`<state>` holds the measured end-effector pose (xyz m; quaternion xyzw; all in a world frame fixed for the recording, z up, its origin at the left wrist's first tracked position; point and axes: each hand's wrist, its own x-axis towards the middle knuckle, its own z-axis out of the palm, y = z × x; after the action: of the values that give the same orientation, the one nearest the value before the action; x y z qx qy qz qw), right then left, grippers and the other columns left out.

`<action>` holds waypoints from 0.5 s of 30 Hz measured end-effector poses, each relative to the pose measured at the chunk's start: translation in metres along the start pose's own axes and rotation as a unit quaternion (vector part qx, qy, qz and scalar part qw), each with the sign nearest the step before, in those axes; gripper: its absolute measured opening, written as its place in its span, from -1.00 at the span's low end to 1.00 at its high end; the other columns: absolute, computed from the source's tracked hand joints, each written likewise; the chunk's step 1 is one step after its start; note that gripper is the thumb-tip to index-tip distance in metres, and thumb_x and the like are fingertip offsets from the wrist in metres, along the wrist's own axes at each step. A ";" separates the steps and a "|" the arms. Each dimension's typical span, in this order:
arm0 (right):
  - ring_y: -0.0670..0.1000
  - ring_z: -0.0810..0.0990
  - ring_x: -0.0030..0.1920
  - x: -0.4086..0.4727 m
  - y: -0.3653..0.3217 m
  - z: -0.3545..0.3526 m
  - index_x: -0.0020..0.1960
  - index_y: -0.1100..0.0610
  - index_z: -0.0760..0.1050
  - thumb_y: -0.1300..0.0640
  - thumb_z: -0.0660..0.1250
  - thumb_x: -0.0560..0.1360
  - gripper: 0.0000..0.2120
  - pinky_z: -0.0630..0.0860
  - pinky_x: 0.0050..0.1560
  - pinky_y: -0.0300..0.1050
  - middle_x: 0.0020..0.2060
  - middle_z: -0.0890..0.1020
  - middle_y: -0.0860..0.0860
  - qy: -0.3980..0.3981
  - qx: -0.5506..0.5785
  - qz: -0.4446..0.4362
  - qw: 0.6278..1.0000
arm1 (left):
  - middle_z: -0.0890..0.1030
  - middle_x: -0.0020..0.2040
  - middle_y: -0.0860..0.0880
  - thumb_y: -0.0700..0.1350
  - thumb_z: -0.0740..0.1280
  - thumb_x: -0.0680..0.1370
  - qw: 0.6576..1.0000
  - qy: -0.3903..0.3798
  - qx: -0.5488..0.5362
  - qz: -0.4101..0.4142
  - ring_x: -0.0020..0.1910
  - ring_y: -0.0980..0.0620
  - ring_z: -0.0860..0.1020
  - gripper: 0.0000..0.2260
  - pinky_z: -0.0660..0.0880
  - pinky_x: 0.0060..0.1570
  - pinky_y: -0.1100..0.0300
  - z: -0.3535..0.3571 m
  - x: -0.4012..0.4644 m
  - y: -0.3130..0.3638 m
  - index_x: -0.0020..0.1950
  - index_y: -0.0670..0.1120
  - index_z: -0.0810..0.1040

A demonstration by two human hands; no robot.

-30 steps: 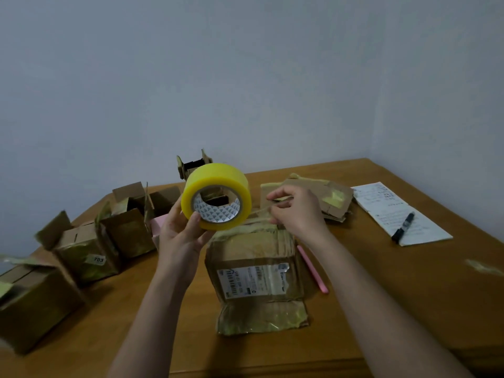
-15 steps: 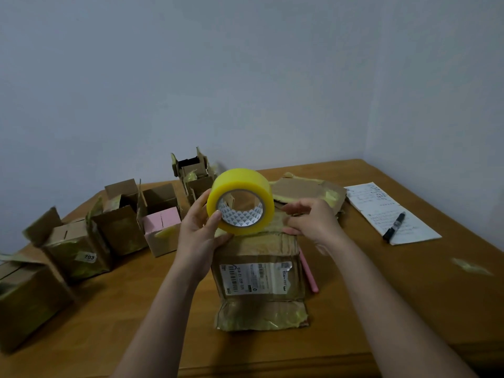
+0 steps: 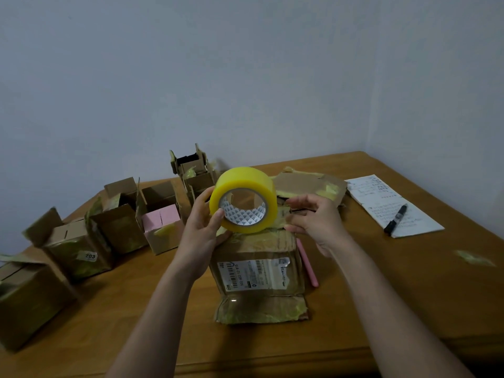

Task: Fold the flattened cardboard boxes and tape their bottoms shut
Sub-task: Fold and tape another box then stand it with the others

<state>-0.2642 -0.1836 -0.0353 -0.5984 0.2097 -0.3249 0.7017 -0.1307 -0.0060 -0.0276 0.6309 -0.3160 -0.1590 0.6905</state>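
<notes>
My left hand (image 3: 201,227) grips a yellow roll of packing tape (image 3: 244,199) and holds it above the far end of a brown cardboard box (image 3: 259,268). The box has a white shipping label and lies at the table's centre, with an old taped flap toward me. My right hand (image 3: 316,222) is just right of the roll. Its thumb and fingers are curled round the loose tape end, and the clear strip is hard to make out. Flattened cardboard (image 3: 308,184) lies behind the hands.
Several assembled open boxes (image 3: 79,249) stand along the table's left and back, one of them pink (image 3: 161,219). A pink pen (image 3: 308,266) lies right of the labelled box. A paper sheet (image 3: 414,227) with a black marker (image 3: 395,218) lies far right. A wall stands close behind.
The roll and my left hand have moved right and slightly down over the box. My right hand has shifted right and its fingers have spread from a tight pinch.
</notes>
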 end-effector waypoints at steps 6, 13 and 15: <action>0.05 0.64 -0.15 -0.002 0.004 -0.008 -0.07 0.21 0.57 0.54 0.38 0.39 -0.73 0.60 -0.32 -0.24 0.00 0.55 0.16 0.006 0.053 0.024 0.998 | 0.48 0.34 0.08 -0.13 0.20 0.66 1.000 -0.010 0.004 -0.003 0.30 0.04 0.48 -0.64 0.61 -0.07 0.19 0.000 0.001 0.001 0.23 0.37 0.44; -0.01 0.67 -0.38 -0.001 0.004 -0.002 -0.15 0.03 0.57 0.45 0.41 0.44 -0.69 0.58 -0.36 -0.27 -0.18 0.59 0.05 0.037 -0.129 -0.093 0.987 | 0.47 0.36 0.05 -0.14 0.18 0.67 1.000 -0.020 0.021 0.006 0.30 0.01 0.49 -0.66 0.60 0.01 0.15 0.002 -0.001 0.002 0.31 0.28 0.39; -0.01 0.67 -0.33 -0.001 0.007 -0.004 -0.13 0.09 0.58 0.48 0.39 0.43 -0.71 0.59 -0.32 -0.25 -0.08 0.58 0.08 0.044 -0.062 -0.055 0.996 | 0.47 0.35 0.05 -0.14 0.17 0.67 1.000 -0.014 0.011 0.000 0.29 0.02 0.50 -0.66 0.61 -0.01 0.16 0.001 -0.002 0.003 0.30 0.29 0.38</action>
<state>-0.2667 -0.1852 -0.0434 -0.6365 0.2272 -0.3757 0.6341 -0.1337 -0.0054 -0.0253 0.6361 -0.3271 -0.1647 0.6791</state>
